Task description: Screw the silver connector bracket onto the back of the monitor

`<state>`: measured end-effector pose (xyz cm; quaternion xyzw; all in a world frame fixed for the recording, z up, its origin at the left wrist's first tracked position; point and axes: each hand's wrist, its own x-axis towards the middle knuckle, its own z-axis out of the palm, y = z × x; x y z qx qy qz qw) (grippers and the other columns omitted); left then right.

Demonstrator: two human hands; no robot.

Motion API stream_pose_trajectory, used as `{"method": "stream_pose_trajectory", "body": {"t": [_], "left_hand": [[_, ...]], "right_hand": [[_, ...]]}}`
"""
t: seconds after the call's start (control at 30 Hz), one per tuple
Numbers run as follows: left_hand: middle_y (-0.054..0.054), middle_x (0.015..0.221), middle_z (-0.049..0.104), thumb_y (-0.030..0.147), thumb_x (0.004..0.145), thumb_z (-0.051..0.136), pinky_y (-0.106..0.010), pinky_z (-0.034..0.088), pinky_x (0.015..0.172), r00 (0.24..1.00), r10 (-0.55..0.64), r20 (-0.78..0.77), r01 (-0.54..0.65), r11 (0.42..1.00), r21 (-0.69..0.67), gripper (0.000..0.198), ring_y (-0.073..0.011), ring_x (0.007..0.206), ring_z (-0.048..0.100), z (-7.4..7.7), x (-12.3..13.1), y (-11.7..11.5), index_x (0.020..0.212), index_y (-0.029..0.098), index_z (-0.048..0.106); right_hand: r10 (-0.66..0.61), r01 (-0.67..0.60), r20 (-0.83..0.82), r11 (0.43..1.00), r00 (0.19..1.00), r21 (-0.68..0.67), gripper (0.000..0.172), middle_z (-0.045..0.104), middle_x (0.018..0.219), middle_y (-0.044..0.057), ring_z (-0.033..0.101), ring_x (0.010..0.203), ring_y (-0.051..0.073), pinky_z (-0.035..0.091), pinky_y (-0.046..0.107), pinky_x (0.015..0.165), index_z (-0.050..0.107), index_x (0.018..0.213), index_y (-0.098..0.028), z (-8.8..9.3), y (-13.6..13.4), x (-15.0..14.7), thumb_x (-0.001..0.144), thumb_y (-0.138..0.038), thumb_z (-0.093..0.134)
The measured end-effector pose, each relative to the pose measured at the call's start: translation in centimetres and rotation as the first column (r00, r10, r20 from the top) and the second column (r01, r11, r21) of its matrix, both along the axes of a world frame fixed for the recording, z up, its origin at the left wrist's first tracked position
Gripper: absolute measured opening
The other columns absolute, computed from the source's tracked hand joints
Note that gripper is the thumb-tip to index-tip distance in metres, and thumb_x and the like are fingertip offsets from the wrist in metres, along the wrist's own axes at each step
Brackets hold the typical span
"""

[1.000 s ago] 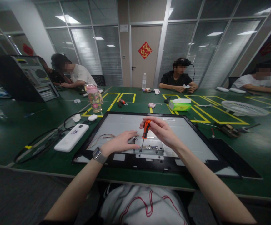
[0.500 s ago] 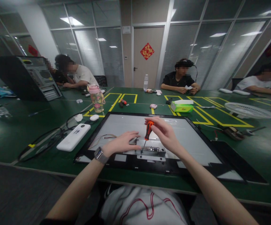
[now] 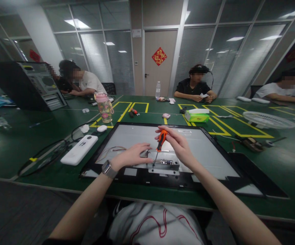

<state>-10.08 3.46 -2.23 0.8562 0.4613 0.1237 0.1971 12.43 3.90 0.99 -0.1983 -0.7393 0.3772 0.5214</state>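
An orange-and-black screwdriver (image 3: 162, 139) is in the fingers of my right hand (image 3: 178, 144). It leans a little, its shaft running down to the left end of a metal hinge bracket (image 3: 166, 162). Whether the tip sits in a screw is too small to tell. My left hand (image 3: 133, 156), a watch on its wrist, has its fingers stretched out and apart beside the bracket, thumb close to the screwdriver's tip. Under both hands lies a large flat display panel (image 3: 129, 136), its grey back up within a black frame.
Left of the panel are a white power bank (image 3: 79, 149), black cables (image 3: 45, 156) and a pink-lidded bottle (image 3: 103, 108). Behind it stands a green tissue pack (image 3: 197, 116). A black flat piece (image 3: 258, 173) lies to the right. Several people sit around the green table (image 3: 139, 117).
The screwdriver's handle has tilted slightly and my right fingers have shifted a little on it. My left hand stays in place on the panel.
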Motion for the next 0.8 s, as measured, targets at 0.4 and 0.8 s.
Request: {"method": "stream_pose_trajectory", "body": {"t": [0.4, 0.8], "left_hand": [[-0.012, 0.153, 0.040, 0.069, 0.084, 0.051, -0.039, 0.025, 0.118, 1.000, 0.008, -0.026, -0.008, 1.000, -0.007, 0.074, -0.0272, 0.141, 0.037, 0.2, 0.0, -0.1, 0.139, 0.019, 0.050], [-0.011, 0.154, 0.038, 0.070, 0.083, 0.050, -0.040, 0.025, 0.118, 1.000, 0.017, -0.014, -0.018, 0.999, -0.040, 0.075, -0.0280, 0.142, 0.035, 0.5, -0.1, -0.2, 0.140, 0.021, 0.050]], "right_hand": [[0.044, -0.058, -0.126, 0.993, 0.991, -0.107, 0.025, 0.068, 0.101, 0.005, 0.065, 0.095, 0.021, 0.049, 0.039, 0.088, 0.069, 0.114, -0.028, -0.5, 0.4, 0.0, 0.095, -0.037, 0.056], [0.082, -0.146, -0.236, 0.953, 0.968, -0.265, 0.032, 0.070, 0.101, 0.005, 0.066, 0.093, 0.022, 0.048, 0.041, 0.093, 0.069, 0.114, -0.024, -0.8, 1.4, 0.2, 0.088, -0.040, 0.060]]}}
